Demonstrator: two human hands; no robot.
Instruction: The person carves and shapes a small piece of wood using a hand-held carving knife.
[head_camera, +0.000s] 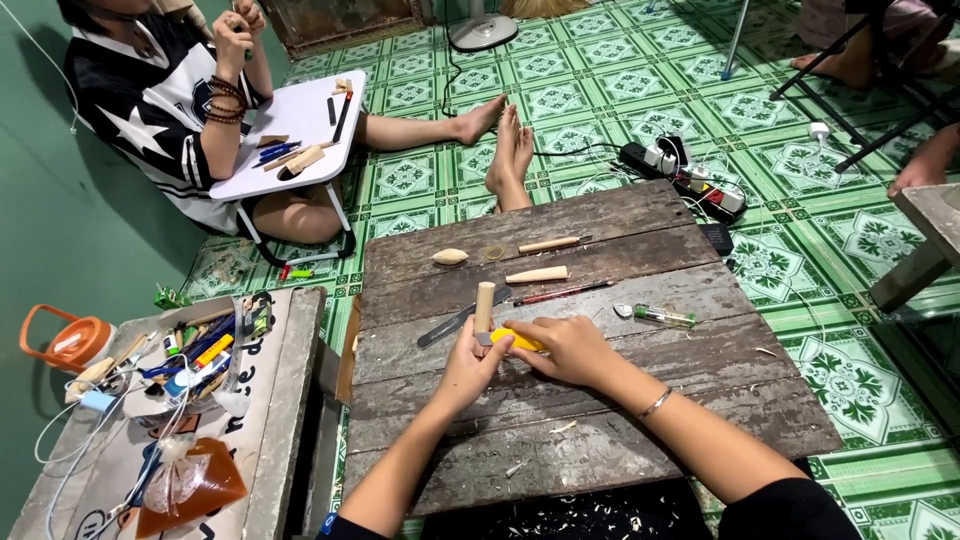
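A worn plank counter (600, 400) sits low over a green patterned tile floor (600, 90), with wood shavings scattered along its near edge. To its left stands a smaller grey box-like stand (280, 400) whose top holds a jumble of pens, tubes and cables, plus a clear plastic bag of amber liquid (185, 485); an orange lidded container (70, 340) stands beside it. On the counter lie a tapered wooden peg (537, 274), a thinner wooden stick (548, 243), a red pencil (563, 292), an oval wooden piece (449, 256), a metal file (455, 322) and a small clear vial (662, 317). Across the floor another person sits at a small white folding table (295, 135).

Both forearms reach in from the bottom edge and meet at the counter's middle. The left hand (468, 368) is closed round the base of a short wooden dowel (484, 303), held upright. The right hand (572, 350) curls over a yellow-handled knife (518, 340), pressed against the dowel's lower end.
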